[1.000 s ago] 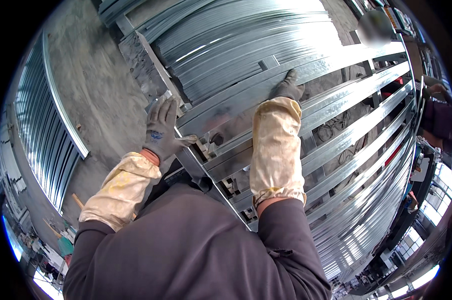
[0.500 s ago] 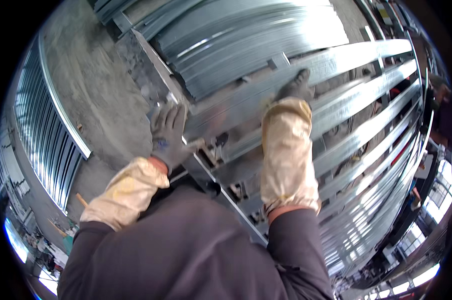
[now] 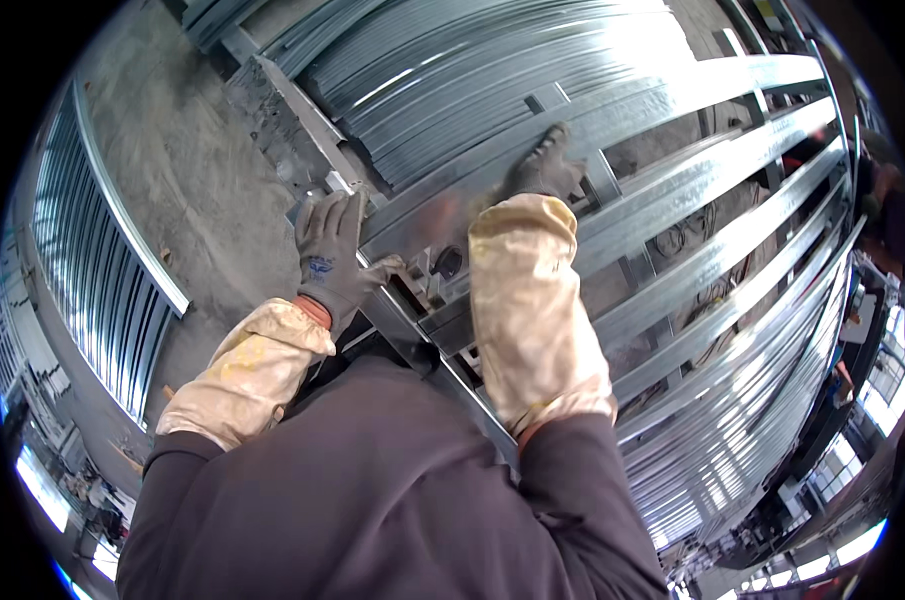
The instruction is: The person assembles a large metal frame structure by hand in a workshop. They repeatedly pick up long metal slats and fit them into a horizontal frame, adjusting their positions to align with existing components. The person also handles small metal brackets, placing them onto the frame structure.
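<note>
Both my hands wear dark grey gloves, with tan sleeve covers above them. My left hand [image 3: 332,250] lies palm down at the near-left end of a long galvanized steel channel [image 3: 662,105]. Its fingers are stretched out and its thumb stands apart. Farther along the same channel, my right hand [image 3: 544,168] lies flat on the metal, fingers pointing away and thumb spread to the right. The channel rests across a steel frame [image 3: 397,325]. Nearer to me and to the right, several more channels [image 3: 712,185] lie roughly parallel with gaps between them.
A broad stack of steel profiles [image 3: 452,90] lies beyond the channel. Another stack of ribbed profiles [image 3: 97,250] sits at the left on the concrete floor [image 3: 162,130]. A rail [image 3: 307,110] runs toward the far left. Part of a person [image 3: 882,190] shows at the right edge.
My right hand has moved left, toward my left hand. The far channel sits a little farther from me. My left hand has stayed near the channel's end.
</note>
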Available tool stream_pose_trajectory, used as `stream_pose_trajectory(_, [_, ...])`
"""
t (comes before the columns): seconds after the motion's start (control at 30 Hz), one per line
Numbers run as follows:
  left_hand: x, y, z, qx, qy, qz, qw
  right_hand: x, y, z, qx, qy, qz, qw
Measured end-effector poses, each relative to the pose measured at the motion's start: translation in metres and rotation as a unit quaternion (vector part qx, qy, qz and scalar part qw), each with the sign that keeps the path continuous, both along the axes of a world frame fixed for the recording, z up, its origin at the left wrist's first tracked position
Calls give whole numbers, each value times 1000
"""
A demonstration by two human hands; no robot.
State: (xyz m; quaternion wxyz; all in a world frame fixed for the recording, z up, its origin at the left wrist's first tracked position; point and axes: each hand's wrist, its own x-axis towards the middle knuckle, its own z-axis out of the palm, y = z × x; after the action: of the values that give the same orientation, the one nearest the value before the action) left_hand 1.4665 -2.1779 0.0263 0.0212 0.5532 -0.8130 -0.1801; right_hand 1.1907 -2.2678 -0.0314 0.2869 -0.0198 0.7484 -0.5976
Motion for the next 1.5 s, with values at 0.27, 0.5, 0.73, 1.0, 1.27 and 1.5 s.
stream_pose_trajectory(0.27, [-6, -9, 5, -16, 15, 5, 1000, -10, -19, -24, -185, -53, -98, 976])
stream_pose_trajectory(0.5, [-7, -8, -1, -28, -4, -7, 1000, 6, 5, -21, 41, 50, -61, 996])
stream_pose_trajectory(0.73, [-8, -6, 10, -15, 19, 7, 1000, 15, 6, -33, -234, -137, -39, 962])
stream_pose_trajectory(1.0, [-5, -4, 3, -60, -4, -23, 998, -10, 103, 32, -48, 173, 198, 964])
stream_pose_trajectory(1.27, [-4, -1, 0, -73, -34, -34, 996, 12, 390, 88, 34, 216, 125, 968])
stream_pose_trajectory(1.5, [-10, -4, 3, -90, -73, -57, 992, 15, 531, 62, 272, 473, 72, 835])
